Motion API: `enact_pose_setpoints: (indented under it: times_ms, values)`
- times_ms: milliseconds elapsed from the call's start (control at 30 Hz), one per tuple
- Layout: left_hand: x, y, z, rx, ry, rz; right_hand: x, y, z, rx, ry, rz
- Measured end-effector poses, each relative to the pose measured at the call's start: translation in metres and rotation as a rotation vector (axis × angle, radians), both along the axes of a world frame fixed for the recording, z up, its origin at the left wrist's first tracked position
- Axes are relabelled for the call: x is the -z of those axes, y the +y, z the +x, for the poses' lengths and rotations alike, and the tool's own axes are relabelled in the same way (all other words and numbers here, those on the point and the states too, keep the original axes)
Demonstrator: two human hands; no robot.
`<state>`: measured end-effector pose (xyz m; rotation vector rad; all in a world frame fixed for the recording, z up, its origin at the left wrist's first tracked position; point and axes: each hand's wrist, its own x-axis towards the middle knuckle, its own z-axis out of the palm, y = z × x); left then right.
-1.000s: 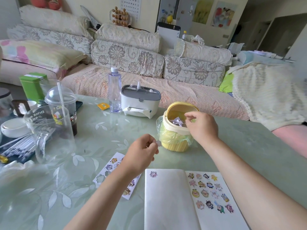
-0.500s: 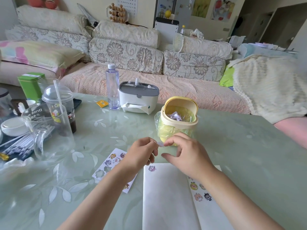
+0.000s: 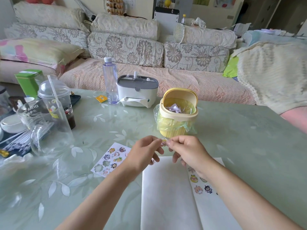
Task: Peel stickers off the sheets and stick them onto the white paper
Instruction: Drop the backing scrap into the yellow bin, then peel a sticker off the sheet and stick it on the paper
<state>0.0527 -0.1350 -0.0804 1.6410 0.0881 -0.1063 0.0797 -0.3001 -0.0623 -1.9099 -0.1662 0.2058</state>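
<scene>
Both hands meet above the pale green glass table (image 3: pixel 249 146) with its leaf pattern. The left hand (image 3: pixel 144 153) and the right hand (image 3: pixel 187 151) each pinch the same small round cartoon sticker (image 3: pixel 164 141) between thumb and forefinger, with the other fingers loosely curled below. The sticker is held in the air, over the far edge of the plain white sheet of paper (image 3: pixel 166 196), which lies flat on the table. Another stuck sticker (image 3: pixel 152 161) sits at the paper's far left corner, mostly hidden by the left hand's fingers.

A white sticker sheet of cartoon animals (image 3: pixel 111 158), with some empty cut-outs, lies just left of the paper, partly under the left wrist. A second sticker sheet (image 3: pixel 204 190) lies against the paper's right side, half covered by the right forearm.

Just beyond the hands stands a small yellow plastic bin (image 3: pixel 178 117), its lid tipped open, lined with a thin green bag and holding paper scraps. Behind it are a white-and-grey tissue box (image 3: pixel 137 92) and a clear plastic bottle (image 3: pixel 110 80). At the left stand a clear glass jug (image 3: pixel 44 127) and a dome-lidded cup with a straw (image 3: pixel 54 97).
</scene>
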Motion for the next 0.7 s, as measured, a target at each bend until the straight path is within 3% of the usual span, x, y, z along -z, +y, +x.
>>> enact_pose_setpoints:
  times_ms: [33, 133, 200, 333, 700]
  values:
    - [0.004, 0.001, 0.001, -0.026, -0.058, 0.115, 0.001, -0.002, 0.001, 0.014, 0.054, 0.018]
    - [0.024, 0.015, 0.003, -0.041, -0.338, 0.760, 0.009, -0.008, 0.005, 0.058, 0.144, -0.031]
    - [0.035, 0.023, 0.001, 0.076, -0.373, 0.973, 0.017, -0.010, 0.007, 0.030, 0.182, -0.114]
    - [0.046, 0.031, -0.002, 0.183, -0.314, 1.097, 0.031, -0.006, 0.009, -0.061, 0.174, -0.268]
    - [0.050, 0.037, -0.005, 0.193, -0.309, 1.106, 0.046, 0.009, 0.019, -0.071, 0.051, -0.554]
